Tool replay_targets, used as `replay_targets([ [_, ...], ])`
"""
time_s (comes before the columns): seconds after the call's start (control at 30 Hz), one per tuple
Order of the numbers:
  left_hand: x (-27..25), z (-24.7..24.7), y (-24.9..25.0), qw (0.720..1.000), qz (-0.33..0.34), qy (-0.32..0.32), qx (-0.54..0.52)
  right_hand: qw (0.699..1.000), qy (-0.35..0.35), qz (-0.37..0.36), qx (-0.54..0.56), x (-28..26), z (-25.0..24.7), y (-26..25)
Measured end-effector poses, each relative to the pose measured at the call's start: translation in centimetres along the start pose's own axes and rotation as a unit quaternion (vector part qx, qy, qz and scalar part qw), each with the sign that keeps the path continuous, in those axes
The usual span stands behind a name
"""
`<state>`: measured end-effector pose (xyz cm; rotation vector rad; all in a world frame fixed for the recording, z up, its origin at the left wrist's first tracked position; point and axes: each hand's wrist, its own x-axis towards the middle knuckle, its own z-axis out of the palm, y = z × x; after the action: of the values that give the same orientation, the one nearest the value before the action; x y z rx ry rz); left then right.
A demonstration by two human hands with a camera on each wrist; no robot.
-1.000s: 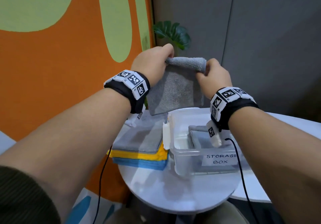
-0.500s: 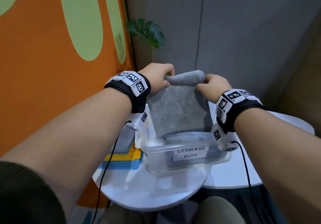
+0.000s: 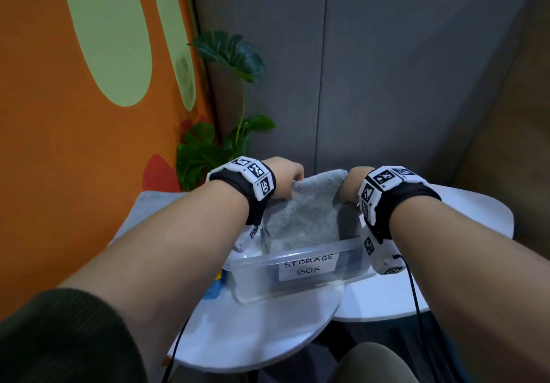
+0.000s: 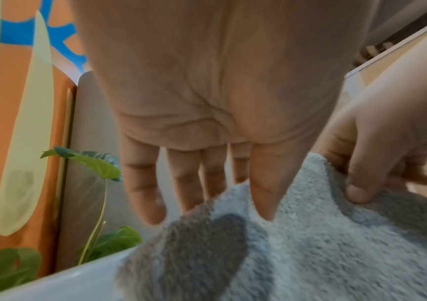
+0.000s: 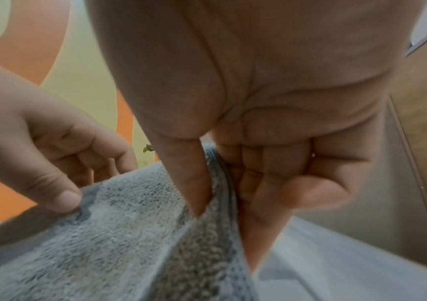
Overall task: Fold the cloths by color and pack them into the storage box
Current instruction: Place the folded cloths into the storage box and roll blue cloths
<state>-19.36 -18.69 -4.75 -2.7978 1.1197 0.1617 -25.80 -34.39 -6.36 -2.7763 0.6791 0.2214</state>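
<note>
A folded grey cloth (image 3: 309, 216) hangs upright, its lower part inside the clear storage box (image 3: 297, 289) with the "STORAGE BOX" label. My left hand (image 3: 290, 186) pinches the cloth's top left corner, and my right hand (image 3: 346, 189) pinches the top right corner. In the left wrist view the thumb (image 4: 266, 199) lies on the front of the cloth (image 4: 310, 244) and the fingers go behind it. The right wrist view shows the thumb (image 5: 189, 183) and curled fingers squeezing the cloth's (image 5: 104, 244) folded edge.
The box stands on a round white table (image 3: 253, 338), and a second white table (image 3: 476, 213) adjoins at the right. A sliver of blue and yellow cloth (image 3: 215, 284) shows under my left forearm. A green plant (image 3: 226, 55) stands behind, by the orange wall.
Both hands have come down with the grey cloth, from in front of the wall to the box. The cloth's lower part now sits inside the box.
</note>
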Motion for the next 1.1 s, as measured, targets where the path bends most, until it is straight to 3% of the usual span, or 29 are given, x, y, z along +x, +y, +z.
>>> replay_targets([
  [0.1,0.1,0.8,0.2,0.999,-0.022,0.033,0.001,0.988,-0.053,0.037,-0.137,3.8,0.6,-0.1],
  [0.2,0.1,0.9,0.6,0.998,-0.026,0.058,0.024,0.987,-0.042,0.052,-0.149,3.5,-0.4,-0.9],
  [0.3,0.2,1.1,1.9,0.998,0.001,-0.01,0.058,0.986,-0.027,0.038,-0.163,2.5,-0.8,-1.4],
  [0.4,0.6,1.9,3.0,0.995,0.027,-0.082,0.059,0.977,-0.068,0.027,-0.2,3.7,-0.5,-1.7],
  [0.53,1.1,3.3,3.3,0.991,0.058,-0.114,0.03,0.969,-0.084,0.012,-0.23,4.2,-0.2,-1.6],
  [0.7,2.0,5.6,3.6,0.977,0.073,-0.184,0.086,0.962,-0.073,-0.008,-0.262,4.2,0.2,-1.8],
  [0.97,1.7,7.5,3.3,0.966,0.097,-0.155,0.183,0.962,-0.064,-0.019,-0.266,5.4,0.8,-2.0],
  [1.1,1.9,7.0,3.1,0.972,0.097,-0.149,0.155,0.96,-0.077,-0.019,-0.27,5.3,0.8,-2.1],
])
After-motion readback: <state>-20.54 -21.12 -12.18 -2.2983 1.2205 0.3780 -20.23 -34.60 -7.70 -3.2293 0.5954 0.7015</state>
